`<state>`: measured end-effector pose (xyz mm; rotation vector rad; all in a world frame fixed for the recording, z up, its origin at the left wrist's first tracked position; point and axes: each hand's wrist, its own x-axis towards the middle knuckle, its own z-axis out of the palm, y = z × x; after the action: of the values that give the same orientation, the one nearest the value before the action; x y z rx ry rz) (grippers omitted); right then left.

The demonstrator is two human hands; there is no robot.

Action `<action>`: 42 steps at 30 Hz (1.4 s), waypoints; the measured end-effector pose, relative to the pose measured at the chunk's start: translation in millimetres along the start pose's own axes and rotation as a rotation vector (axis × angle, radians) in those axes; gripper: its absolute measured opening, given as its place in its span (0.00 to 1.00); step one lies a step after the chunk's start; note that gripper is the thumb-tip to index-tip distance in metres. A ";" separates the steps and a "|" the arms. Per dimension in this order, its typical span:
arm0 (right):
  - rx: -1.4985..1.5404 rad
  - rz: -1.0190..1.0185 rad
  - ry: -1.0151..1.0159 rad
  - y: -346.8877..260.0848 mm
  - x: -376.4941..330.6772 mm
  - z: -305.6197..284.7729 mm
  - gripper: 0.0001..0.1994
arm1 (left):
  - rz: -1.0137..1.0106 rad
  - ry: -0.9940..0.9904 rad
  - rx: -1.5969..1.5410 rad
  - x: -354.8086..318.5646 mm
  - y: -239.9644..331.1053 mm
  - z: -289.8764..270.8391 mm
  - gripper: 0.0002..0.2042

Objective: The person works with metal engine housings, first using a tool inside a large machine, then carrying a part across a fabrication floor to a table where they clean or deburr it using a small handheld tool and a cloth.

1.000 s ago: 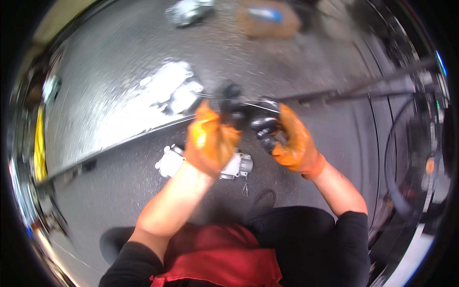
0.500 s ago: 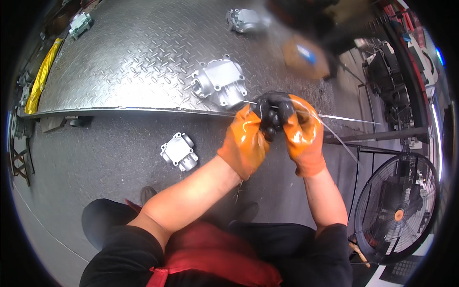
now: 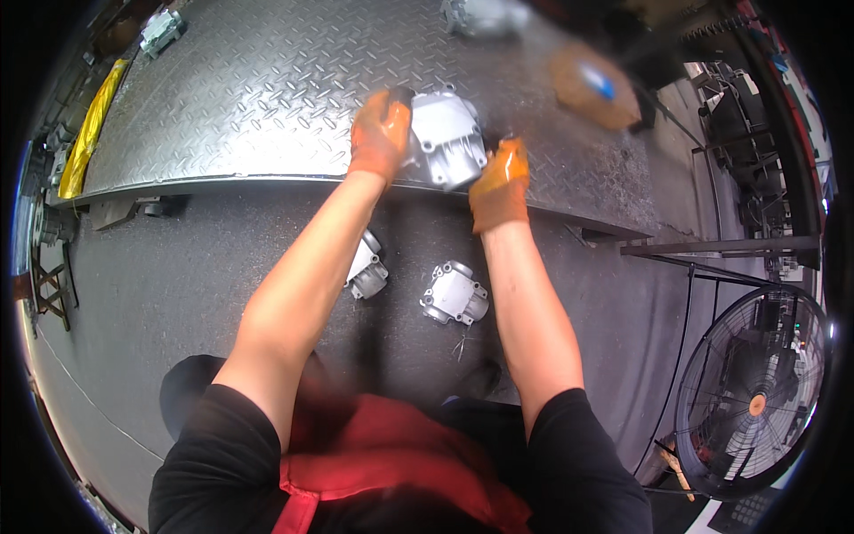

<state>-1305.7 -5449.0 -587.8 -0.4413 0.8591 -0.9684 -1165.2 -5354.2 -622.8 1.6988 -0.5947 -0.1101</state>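
Observation:
A silver metal casting (image 3: 448,133) with corner bolt lugs and a ribbed lower part is at the front edge of the tread-plate table, between my hands. My left hand (image 3: 382,133), in an orange glove with dark fingers, grips its left side. Against its lower right side is my right hand (image 3: 501,184), also gloved, with fingers curled and their tips partly hidden. Below the table edge sit two similar pieces: one casting (image 3: 366,267) partly covered by my left forearm, another casting (image 3: 455,294) between my forearms. Thin wire (image 3: 462,341) shows under the second.
The tread-plate table (image 3: 258,98) bears another casting (image 3: 162,33) at far left and a blurred casting (image 3: 485,16) at the back. Yellow wrapped material (image 3: 93,129) lies along its left edge. A large black fan (image 3: 756,405) stands at right, below a metal bar (image 3: 721,246).
My hands have parted and moved up and left from the wire they were working, onto the casting. The long wire strands are out of sight. A second casting below the table edge now shows.

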 end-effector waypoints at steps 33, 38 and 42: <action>-1.524 -0.946 -0.856 -123.2 -95.0 -11.4 0.07 | 0.465 -0.040 0.102 -49.2 30.1 -11.5 0.19; -1.659 -0.782 -0.737 -119.7 -95.3 -5.9 0.11 | 0.461 -0.040 0.097 -49.9 31.9 -14.2 0.19; -1.602 -0.815 -0.774 -117.4 -93.5 -6.9 0.09 | 0.401 -0.056 0.050 -50.8 35.2 -16.7 0.18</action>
<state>-1400.2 -5429.5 -472.7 -2.4908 0.5409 -0.4887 -1213.8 -5320.2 -598.6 1.5962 -0.9748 0.1452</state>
